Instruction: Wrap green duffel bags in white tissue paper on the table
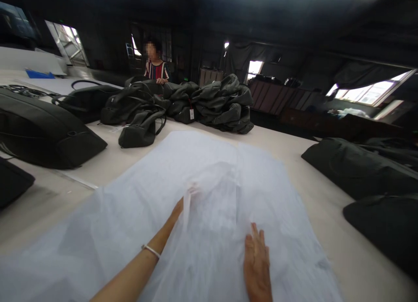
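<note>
Thin white translucent sheets [271, 197] lie spread over the pale table in front of me. My left hand [193, 192] reaches forward beneath a layer of this sheeting, which veils its fingers; their grip cannot be made out. A bracelet circles the left wrist. To the right, my right hand [257, 258] rests on top of the sheet with its fingers stretched forward, holding nothing.
Dark bags [225, 103] are heaped at the table's far side, one with a white tag [191, 114]. More dark bags stand left [42, 130] and right [362, 167]. A person [156, 69] in a striped top is behind the heap.
</note>
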Motion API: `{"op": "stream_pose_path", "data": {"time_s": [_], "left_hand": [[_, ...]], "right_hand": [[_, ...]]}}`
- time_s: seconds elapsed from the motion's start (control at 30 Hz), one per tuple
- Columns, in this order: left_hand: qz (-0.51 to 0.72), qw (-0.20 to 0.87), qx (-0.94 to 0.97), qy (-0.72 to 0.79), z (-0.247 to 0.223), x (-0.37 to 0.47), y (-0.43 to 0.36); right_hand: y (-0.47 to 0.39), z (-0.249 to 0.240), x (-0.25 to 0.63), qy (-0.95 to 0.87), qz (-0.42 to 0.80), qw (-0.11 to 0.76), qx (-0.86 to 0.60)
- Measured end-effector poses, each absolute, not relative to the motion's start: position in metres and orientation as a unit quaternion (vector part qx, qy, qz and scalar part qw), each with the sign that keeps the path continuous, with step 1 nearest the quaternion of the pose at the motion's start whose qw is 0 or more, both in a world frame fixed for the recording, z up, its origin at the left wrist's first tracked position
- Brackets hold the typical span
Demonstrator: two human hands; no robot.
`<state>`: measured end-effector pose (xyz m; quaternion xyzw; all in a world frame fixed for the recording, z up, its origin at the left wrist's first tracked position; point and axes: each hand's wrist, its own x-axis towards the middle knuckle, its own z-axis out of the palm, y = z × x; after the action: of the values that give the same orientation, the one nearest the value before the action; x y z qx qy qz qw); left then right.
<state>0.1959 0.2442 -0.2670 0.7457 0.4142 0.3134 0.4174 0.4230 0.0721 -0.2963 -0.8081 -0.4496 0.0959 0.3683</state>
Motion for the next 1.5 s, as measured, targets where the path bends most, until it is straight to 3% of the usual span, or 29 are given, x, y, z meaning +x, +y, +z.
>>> {"op": "stream_pose_path", "data": {"time_s": [0.13, 0.23, 0.33, 0.5, 0.6, 0.77, 0.93, 1.17, 1.3, 1.5], "left_hand": [[0.316, 0.382, 0.758, 0.425, -0.249, 0.179, 0.235], [0.191, 0.276, 0.858, 0.388, -0.249, 0.180, 0.211], [0.079, 0.206, 0.920, 0.325, -0.263, 0.185, 0.194], [0.031, 0.186, 0.927, 0.325, -0.274, 0.187, 0.191], [0.012, 0.187, 0.921, 0.340, -0.270, 0.181, 0.184], [-0.022, 0.175, 0.896, 0.408, -0.292, 0.141, 0.141], [-0.017, 0.110, 0.921, 0.373, -0.308, 0.100, 0.101], [-0.031, 0.025, 0.917, 0.396, -0.240, 0.151, 0.126], [0.015, 0.056, 0.932, 0.359, -0.231, 0.188, 0.166], [0.100, 0.119, 0.960, 0.235, -0.261, 0.200, 0.198]], "right_hand": [[0.090, -0.317, 0.351, -0.489, 0.051, 0.316, -0.811], [0.095, -0.334, 0.348, -0.493, 0.014, 0.295, -0.818], [0.105, -0.320, 0.380, -0.514, 0.006, 0.269, -0.814], [0.141, -0.289, 0.407, -0.627, 0.004, 0.189, -0.756], [0.144, -0.303, 0.397, -0.631, 0.032, 0.144, -0.761], [0.113, -0.327, 0.374, -0.594, -0.010, 0.146, -0.791], [0.090, -0.317, 0.356, -0.575, 0.003, 0.095, -0.812], [0.089, -0.316, 0.352, -0.577, -0.014, 0.054, -0.815], [0.085, -0.326, 0.355, -0.575, -0.062, 0.097, -0.810], [0.080, -0.334, 0.356, -0.588, -0.105, 0.144, -0.789]]}}
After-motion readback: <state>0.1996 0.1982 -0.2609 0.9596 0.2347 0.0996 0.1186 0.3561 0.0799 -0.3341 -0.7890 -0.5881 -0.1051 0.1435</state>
